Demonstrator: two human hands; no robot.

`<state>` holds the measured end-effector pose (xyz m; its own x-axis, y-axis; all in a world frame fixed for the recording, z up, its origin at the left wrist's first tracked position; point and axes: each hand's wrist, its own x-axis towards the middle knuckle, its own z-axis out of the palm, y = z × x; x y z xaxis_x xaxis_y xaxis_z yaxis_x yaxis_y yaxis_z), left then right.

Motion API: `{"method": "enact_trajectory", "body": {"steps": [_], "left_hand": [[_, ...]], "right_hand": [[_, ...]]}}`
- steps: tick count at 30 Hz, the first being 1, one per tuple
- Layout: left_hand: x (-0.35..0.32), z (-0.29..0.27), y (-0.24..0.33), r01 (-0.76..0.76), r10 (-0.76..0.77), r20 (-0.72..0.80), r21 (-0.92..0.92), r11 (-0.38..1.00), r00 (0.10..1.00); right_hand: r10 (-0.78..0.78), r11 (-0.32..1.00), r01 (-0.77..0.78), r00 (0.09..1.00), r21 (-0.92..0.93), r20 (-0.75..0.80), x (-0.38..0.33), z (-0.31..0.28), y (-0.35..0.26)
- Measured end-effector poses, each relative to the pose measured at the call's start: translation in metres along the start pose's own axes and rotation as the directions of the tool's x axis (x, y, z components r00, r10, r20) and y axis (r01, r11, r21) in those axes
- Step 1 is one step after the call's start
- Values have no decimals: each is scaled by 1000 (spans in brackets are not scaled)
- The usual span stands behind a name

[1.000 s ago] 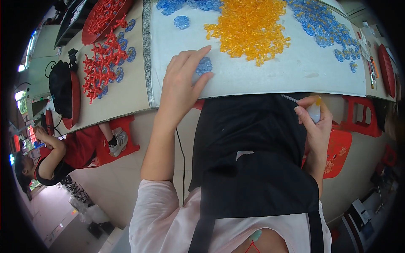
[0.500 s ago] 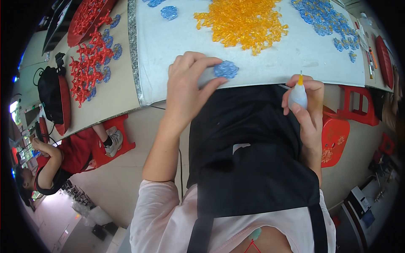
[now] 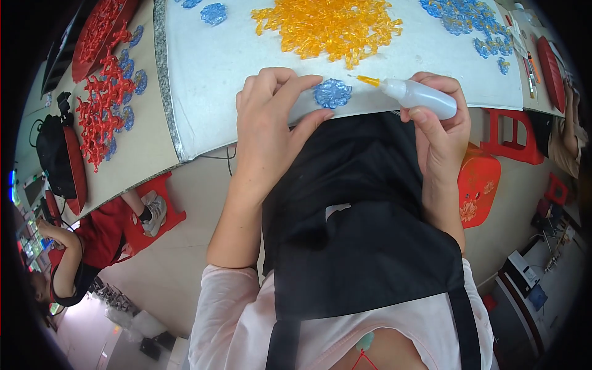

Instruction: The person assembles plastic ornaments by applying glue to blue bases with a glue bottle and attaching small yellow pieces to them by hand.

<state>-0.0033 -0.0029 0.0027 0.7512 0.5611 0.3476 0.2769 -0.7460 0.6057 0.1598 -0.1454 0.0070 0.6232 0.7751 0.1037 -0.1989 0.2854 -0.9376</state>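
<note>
My left hand [image 3: 268, 120] rests at the table edge, its thumb and index finger spread apart. Between their tips and just to the right lies a clear blue flower-shaped plastic piece [image 3: 333, 94], flat on the white work surface [image 3: 213, 92]. The fingertips are at its rim; whether they touch it I cannot tell. In my right hand [image 3: 441, 117] is a white squeeze bottle [image 3: 425, 98] with a yellow nozzle and thin needle tip. The bottle is tilted nearly level, its tip pointing left, a little above and right of the flower piece.
A heap of amber plastic pieces [image 3: 333, 28] lies ahead. Blue flower pieces [image 3: 468, 24] are gathered at far right. Red branch-like pieces [image 3: 102, 117] cover the left side table, beside a black bag [image 3: 58, 151]. Red stools [image 3: 481, 185] stand right; another person [image 3: 68, 253] sits left.
The bottle has tipped from upright to nearly level, and its tip has swung left toward the flower piece. The left index finger has lifted slightly away from the piece. The whole view has shifted.
</note>
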Motion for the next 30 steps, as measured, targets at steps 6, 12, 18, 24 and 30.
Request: {"method": "enact_trajectory", "body": {"steps": [6, 12, 18, 24, 30], "left_hand": [[-1, 2, 0, 0, 0, -16, 28, 1000, 1000], [0, 2, 2, 12, -12, -14, 26, 1000, 1000], [-1, 1, 4, 63, -63, 15, 25, 998, 998], [-1, 0, 4, 62, -62, 11, 28, 998, 998], [-1, 1, 3, 52, -52, 6, 26, 998, 999]], "right_hand": [[-103, 988, 104, 995, -113, 18, 2, 9, 6], [-208, 905, 244, 968, -349, 138, 1, 10, 10], [-237, 858, 284, 958, -429, 162, 1, 12, 10], [-255, 835, 306, 952, -457, 170, 0, 13, 11], [-283, 812, 335, 942, -478, 181, 1, 14, 12]]}}
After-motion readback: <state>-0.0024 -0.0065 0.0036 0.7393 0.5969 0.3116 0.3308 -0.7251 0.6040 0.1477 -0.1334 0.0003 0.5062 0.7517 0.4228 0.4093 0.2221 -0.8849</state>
